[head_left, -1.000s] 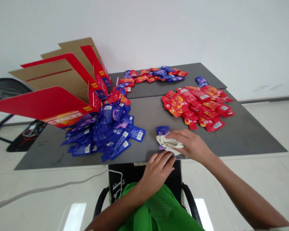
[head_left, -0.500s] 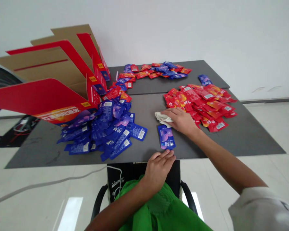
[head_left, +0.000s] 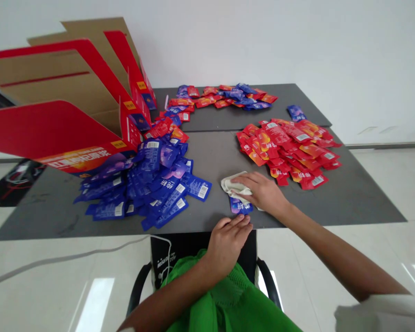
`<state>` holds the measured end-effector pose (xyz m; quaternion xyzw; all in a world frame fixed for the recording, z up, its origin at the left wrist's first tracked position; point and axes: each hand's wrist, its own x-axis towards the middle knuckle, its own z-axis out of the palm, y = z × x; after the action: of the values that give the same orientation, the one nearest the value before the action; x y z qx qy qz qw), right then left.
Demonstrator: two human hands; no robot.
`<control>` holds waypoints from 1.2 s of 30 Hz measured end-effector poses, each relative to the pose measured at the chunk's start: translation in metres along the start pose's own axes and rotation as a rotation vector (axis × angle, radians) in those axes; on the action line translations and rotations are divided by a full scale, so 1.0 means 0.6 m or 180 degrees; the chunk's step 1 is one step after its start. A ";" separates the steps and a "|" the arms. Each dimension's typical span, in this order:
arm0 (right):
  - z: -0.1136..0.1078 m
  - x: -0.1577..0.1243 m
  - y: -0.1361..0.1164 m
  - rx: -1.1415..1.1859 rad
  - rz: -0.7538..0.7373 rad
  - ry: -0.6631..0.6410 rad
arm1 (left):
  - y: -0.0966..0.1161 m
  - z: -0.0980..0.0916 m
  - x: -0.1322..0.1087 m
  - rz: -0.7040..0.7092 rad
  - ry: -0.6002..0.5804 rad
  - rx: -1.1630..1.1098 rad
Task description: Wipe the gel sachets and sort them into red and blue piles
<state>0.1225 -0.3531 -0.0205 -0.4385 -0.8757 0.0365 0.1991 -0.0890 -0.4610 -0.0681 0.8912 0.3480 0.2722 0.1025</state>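
A blue pouch (head_left: 240, 206) lies flat at the table's front edge, its upper part hidden under a crumpled white cloth (head_left: 234, 185). My right hand (head_left: 263, 192) is closed on the cloth and presses it down over the pouch. My left hand (head_left: 230, 240) rests at the front edge with its fingers stretched out, fingertips touching the pouch's lower end. To the left spreads a heap of blue pouches (head_left: 166, 184). Beyond my right hand lies a pile of red pouches (head_left: 290, 147).
Open red cardboard boxes (head_left: 79, 133) stand along the left side of the grey table (head_left: 207, 154). Mixed red and blue pouches (head_left: 235, 96) lie along the back, with a single blue pouch (head_left: 296, 113) at the back right. A grey cable (head_left: 90, 254) runs below the front edge.
My right hand has drawn the cloth toward me, from above the blue pouch down over most of it. My left hand stays at the pouch's lower end. The view has shifted slightly.
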 end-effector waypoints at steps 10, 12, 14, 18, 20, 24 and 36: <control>-0.065 -0.012 -0.021 0.0350 0.0924 0.1597 | -0.001 -0.043 0.063 -0.0491 0.0045 -0.0043; -0.066 -0.056 -0.035 0.0483 0.1325 0.1797 | -0.001 -0.048 0.084 -0.0764 0.0100 0.0235; -0.058 -0.094 -0.041 0.0675 0.1833 0.1890 | -0.002 -0.043 0.102 -0.1016 0.0062 0.0519; -0.030 -0.137 -0.041 0.1044 0.2690 0.2038 | -0.005 -0.025 0.131 -0.1349 -0.0066 0.0835; -0.022 -0.144 -0.041 0.1152 0.2939 0.2065 | -0.005 -0.022 0.147 -0.1458 -0.0108 0.0890; -0.023 -0.145 -0.044 0.1335 0.3213 0.2119 | 0.001 -0.034 0.188 -0.1675 -0.0482 0.1047; -0.040 -0.144 -0.050 0.1552 0.3377 0.2112 | 0.025 -0.083 0.246 -0.1768 -0.1484 0.0544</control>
<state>0.1550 -0.4418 -0.0188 -0.7399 -0.4006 0.1894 0.5062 -0.0182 -0.3723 0.0398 0.8062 0.5654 -0.0064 0.1742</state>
